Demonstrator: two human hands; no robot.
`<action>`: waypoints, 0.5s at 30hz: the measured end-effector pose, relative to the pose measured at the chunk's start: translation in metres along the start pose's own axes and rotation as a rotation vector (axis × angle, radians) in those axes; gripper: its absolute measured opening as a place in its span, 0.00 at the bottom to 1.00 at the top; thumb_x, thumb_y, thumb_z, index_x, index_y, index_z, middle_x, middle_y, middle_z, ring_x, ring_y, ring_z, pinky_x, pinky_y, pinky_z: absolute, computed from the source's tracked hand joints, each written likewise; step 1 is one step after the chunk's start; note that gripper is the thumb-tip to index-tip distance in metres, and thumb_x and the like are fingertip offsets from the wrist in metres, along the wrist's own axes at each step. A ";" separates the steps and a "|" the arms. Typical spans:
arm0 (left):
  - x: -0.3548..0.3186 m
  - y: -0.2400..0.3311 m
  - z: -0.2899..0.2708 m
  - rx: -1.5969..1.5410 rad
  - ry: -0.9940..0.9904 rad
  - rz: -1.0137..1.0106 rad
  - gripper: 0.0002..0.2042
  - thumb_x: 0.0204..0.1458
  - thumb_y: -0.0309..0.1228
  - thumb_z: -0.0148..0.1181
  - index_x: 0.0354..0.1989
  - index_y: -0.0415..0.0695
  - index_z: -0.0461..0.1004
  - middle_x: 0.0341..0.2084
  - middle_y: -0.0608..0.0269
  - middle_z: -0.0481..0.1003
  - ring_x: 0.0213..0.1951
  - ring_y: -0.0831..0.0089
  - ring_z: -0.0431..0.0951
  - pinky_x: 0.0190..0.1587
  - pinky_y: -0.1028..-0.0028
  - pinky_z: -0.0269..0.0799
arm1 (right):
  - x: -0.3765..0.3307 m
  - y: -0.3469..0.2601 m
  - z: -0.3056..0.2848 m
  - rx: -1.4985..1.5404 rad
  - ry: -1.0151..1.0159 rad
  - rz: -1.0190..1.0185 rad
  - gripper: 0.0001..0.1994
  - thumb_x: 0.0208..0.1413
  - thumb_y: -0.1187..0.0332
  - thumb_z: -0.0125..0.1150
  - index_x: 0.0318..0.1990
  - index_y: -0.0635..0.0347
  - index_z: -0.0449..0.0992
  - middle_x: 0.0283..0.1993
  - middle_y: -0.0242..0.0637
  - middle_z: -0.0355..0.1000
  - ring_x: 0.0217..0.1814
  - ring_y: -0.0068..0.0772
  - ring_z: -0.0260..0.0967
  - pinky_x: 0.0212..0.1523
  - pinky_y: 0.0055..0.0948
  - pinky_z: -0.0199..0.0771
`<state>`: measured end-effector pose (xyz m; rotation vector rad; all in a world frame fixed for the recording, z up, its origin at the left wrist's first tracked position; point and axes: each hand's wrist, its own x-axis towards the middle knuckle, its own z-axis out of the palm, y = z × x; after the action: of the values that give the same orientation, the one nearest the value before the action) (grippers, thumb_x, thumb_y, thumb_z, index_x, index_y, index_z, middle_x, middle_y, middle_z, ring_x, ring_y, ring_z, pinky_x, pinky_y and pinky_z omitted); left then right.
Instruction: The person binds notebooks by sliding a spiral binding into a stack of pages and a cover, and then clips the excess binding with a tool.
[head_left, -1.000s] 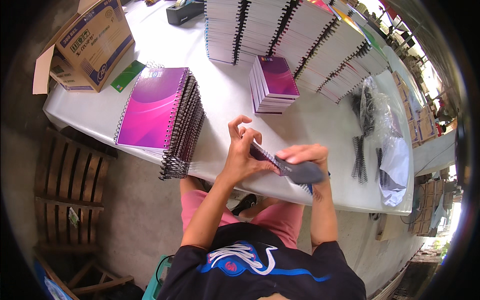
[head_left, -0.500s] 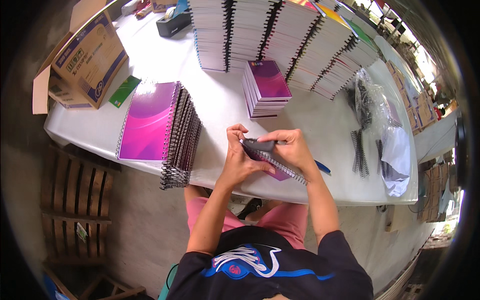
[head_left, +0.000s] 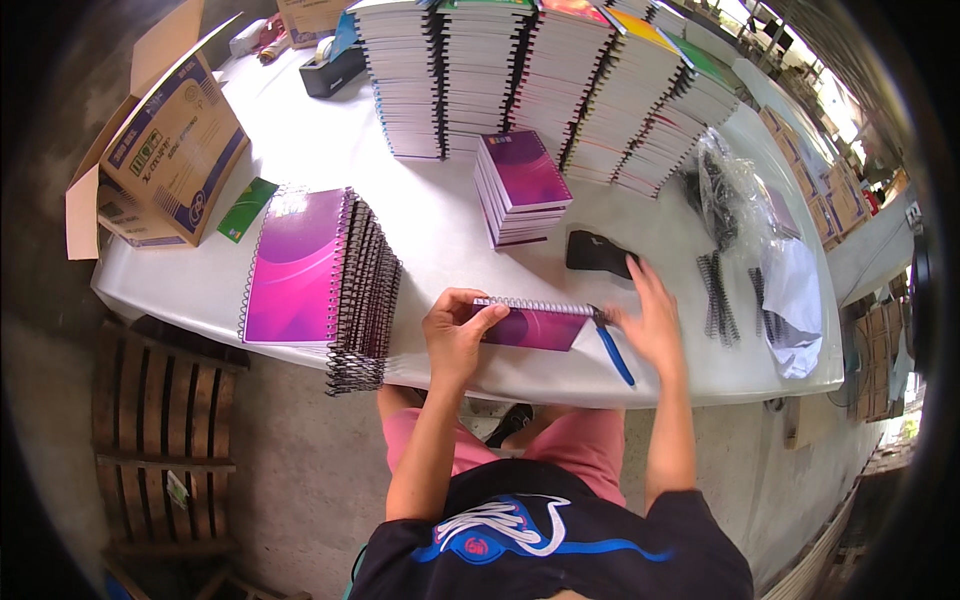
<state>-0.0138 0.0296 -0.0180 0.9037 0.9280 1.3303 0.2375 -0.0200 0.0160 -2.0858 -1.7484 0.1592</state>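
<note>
A purple notebook (head_left: 530, 329) with a wire spiral along its upper edge lies near the table's front edge. My left hand (head_left: 456, 335) grips its left end, thumb on the cover and fingers behind the spiral. My right hand (head_left: 652, 318) is spread open to the right of the spiral's end, holding nothing that I can see. Its fingertips are by a black, flat, curved object (head_left: 600, 253) lying on the table; I cannot make out its kind. Between my right hand and the notebook's right end lies a blue-handled tool (head_left: 616, 357), its dark head partly hidden near my thumb.
To the left stands a stack of purple spiral notebooks (head_left: 295, 265). Ahead is a pile of smaller purple books (head_left: 525, 170), with tall stacks of bound books (head_left: 480, 80) behind. Loose black spirals (head_left: 717, 300) and clear plastic (head_left: 735, 190) lie right. An open carton (head_left: 170, 150) stands far left.
My right hand has let go of the black object, which now lies farther back on the table. The notebook has turned flatter and level, still in my left hand.
</note>
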 end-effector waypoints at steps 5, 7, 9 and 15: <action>-0.015 0.012 0.010 -0.196 0.190 0.063 0.13 0.41 0.17 0.68 0.37 0.38 0.75 0.28 0.64 0.77 0.31 0.79 0.75 0.36 0.82 0.70 | -0.076 0.002 0.025 -0.208 0.052 -0.063 0.24 0.59 0.57 0.51 0.63 0.48 0.62 0.64 0.41 0.56 0.65 0.47 0.50 0.61 0.54 0.48; -0.019 0.014 0.009 -0.047 0.196 0.205 0.22 0.39 0.16 0.69 0.46 0.36 0.73 0.28 0.62 0.77 0.33 0.76 0.77 0.40 0.79 0.71 | -0.081 0.000 0.026 -0.183 0.065 -0.089 0.23 0.60 0.58 0.49 0.63 0.48 0.62 0.60 0.40 0.59 0.61 0.45 0.54 0.60 0.52 0.49; -0.025 0.020 0.016 0.083 0.223 0.434 0.25 0.38 0.15 0.70 0.49 0.36 0.71 0.27 0.61 0.76 0.34 0.76 0.77 0.40 0.77 0.72 | -0.075 -0.028 0.014 0.079 0.133 -0.060 0.21 0.59 0.60 0.52 0.59 0.47 0.67 0.54 0.40 0.63 0.56 0.42 0.57 0.58 0.46 0.52; -0.032 0.027 0.021 0.186 0.196 0.630 0.37 0.38 0.13 0.68 0.60 0.37 0.59 0.26 0.64 0.73 0.33 0.76 0.77 0.41 0.78 0.74 | -0.068 -0.114 -0.023 0.291 0.215 -0.407 0.17 0.56 0.61 0.57 0.54 0.41 0.74 0.53 0.38 0.64 0.54 0.41 0.60 0.57 0.46 0.52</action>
<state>-0.0054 -0.0014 0.0162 1.2922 0.9661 1.9153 0.1271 -0.0761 0.0690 -1.4558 -1.8470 0.0618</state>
